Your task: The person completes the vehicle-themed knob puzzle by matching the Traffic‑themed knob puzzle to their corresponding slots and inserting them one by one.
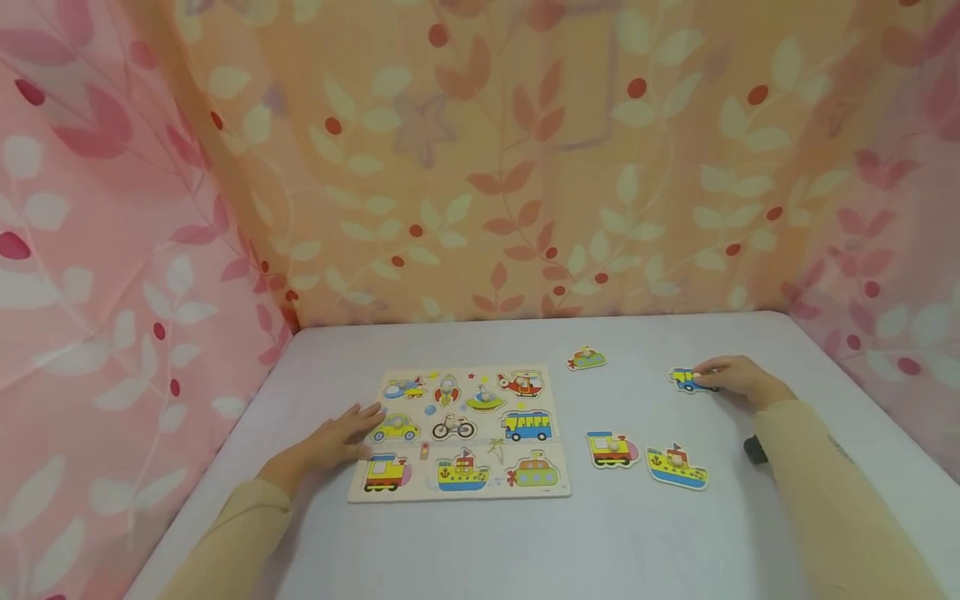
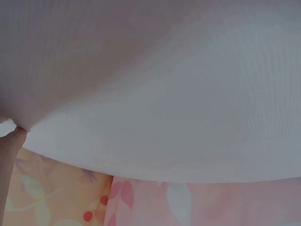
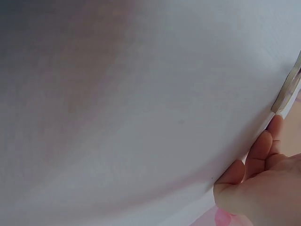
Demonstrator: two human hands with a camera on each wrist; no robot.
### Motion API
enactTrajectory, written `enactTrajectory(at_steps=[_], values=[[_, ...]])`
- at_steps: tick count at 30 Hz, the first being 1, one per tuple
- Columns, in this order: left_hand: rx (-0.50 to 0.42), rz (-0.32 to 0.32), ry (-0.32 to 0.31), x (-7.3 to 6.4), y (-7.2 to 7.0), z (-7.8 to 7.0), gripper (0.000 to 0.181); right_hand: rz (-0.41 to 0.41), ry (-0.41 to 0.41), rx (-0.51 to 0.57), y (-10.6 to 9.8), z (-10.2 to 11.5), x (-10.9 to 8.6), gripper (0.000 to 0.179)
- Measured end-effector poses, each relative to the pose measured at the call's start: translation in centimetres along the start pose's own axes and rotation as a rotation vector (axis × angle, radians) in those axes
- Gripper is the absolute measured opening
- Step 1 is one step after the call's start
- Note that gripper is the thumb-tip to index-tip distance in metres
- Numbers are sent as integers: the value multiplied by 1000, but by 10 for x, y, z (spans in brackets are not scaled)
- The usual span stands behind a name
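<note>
"What is the right hand (image 1: 741, 380) doing?"

"It pinches the blue bus piece (image 1: 683, 382) with its fingertips. I can't tell if that piece is up off the bench (image 1: 525, 550)."

"And the left hand (image 1: 339, 437)?"

"Its fingers are spread out. They touch the left edge of the flat puzzle board (image 1: 487, 495)."

"What's in the board?"

"Six bits with little knobs sit in their spots. The plane (image 1: 405, 390), the rocket (image 1: 447, 393), the saucer (image 1: 484, 402) and the red helicopter (image 1: 525, 386) are at the back. The yellow car (image 1: 395, 430) and the bike (image 1: 453, 428) are in the middle row."

"And the other spots?"

"They show flat pictures. The bus spot (image 1: 527, 427) is at the right end of the middle row. Up front, left to right, are the train spot (image 1: 386, 473), the boat spot (image 1: 462, 475) and the submarine spot (image 1: 534, 473)."

"Where are the loose ones?"

"To the right of the board. The train piece (image 1: 609, 452) and the boat piece (image 1: 677, 468) lie side by side, just apart, near the front. The submarine piece (image 1: 587, 360) is farther back, and the bus piece is off to its right."

"What's behind it all?"

"A big orange leafy cloth (image 1: 495, 167)."
</note>
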State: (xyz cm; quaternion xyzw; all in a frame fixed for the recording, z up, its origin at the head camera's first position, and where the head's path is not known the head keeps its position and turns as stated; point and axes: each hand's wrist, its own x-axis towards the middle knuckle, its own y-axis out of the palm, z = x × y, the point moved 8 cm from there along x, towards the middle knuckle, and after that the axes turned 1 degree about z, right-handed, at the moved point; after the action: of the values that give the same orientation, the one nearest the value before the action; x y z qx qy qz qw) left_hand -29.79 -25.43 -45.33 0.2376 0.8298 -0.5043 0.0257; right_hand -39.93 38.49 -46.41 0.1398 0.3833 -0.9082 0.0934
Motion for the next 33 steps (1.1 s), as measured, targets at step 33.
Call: enactTrajectory(at_steps=[33], values=[[-1,-6,-22,-5,0,-3,69,64,-115,20,34,70,-23,59]])
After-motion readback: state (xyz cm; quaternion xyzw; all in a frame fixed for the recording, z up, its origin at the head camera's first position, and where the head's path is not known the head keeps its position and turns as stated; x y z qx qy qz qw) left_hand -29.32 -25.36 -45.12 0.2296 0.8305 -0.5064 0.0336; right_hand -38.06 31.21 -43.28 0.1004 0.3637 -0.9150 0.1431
